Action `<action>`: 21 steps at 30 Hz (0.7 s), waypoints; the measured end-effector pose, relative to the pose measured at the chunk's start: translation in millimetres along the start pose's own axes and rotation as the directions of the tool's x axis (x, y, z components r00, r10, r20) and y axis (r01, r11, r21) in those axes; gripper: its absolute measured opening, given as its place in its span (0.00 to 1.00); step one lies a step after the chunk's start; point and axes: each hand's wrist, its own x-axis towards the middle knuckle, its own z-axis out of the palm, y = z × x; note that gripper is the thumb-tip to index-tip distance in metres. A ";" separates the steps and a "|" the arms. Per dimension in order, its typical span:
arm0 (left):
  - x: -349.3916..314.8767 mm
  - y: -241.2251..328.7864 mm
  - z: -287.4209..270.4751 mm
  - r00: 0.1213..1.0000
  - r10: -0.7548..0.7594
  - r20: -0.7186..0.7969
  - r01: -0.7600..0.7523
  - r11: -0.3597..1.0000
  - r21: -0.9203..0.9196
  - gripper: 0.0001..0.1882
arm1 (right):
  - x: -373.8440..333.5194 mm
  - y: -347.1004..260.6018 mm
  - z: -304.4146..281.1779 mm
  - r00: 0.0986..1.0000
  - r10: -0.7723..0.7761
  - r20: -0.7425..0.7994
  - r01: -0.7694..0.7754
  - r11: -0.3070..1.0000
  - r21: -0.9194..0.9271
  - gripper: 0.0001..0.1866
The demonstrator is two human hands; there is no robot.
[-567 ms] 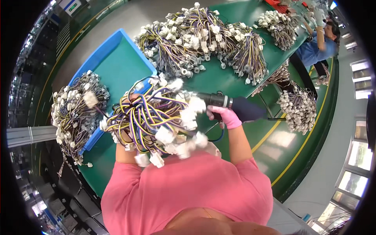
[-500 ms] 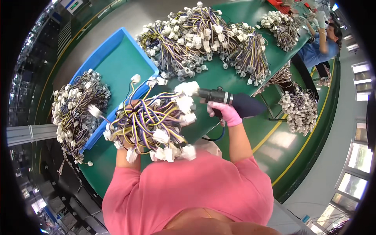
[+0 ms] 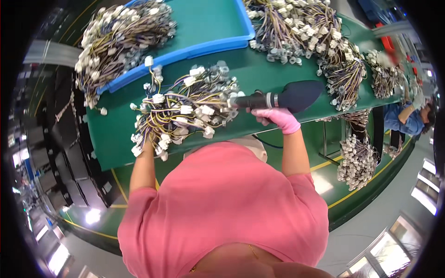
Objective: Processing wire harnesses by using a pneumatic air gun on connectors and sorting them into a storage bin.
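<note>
A bundle of wire harnesses (image 3: 178,118), yellow, purple and dark wires with white connectors, lies spread above the green worktable (image 3: 273,76). My left hand (image 3: 149,139) reaches into its near left side and is closed on it. The wires hide most of the fingers. In a pink glove, my right hand (image 3: 276,117) is wrapped round a black hand-held air gun (image 3: 256,101). A dark cloth bag (image 3: 301,95) hangs at the tool's right end. Its nozzle points left, at the clear connectors on the bundle's right side.
A blue tray (image 3: 204,47) stands beyond the bundle, with a heap of harnesses (image 3: 123,39) at its left. More harness bundles (image 3: 340,69) line the table's far right. Another bundle (image 3: 358,162) hangs below the edge. A person in blue (image 3: 408,118) works at the right.
My view has swung, so table and tray sit higher in the picture. The harness bundle has turned and come lower, its clear connectors now facing the nozzle. My right hand keeps holding the air gun.
</note>
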 end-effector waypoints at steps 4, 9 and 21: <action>-65.9 29.7 -48.1 0.931 0.290 0.222 -0.326 0.383 0.864 0.19 | -13.7 -10.7 3.2 0.970 -0.217 -0.111 0.233 0.960 0.155 0.19; -112.1 131.9 -73.4 0.928 -0.183 -0.326 0.234 -0.395 0.889 0.14 | -30.9 -5.5 -11.5 0.895 -0.379 -0.234 0.441 0.829 0.345 0.23; -35.5 58.1 197.7 0.639 0.333 0.693 -0.732 -0.014 0.681 0.23 | -11.4 42.6 68.4 0.969 -0.002 -0.245 -0.010 0.999 -0.047 0.07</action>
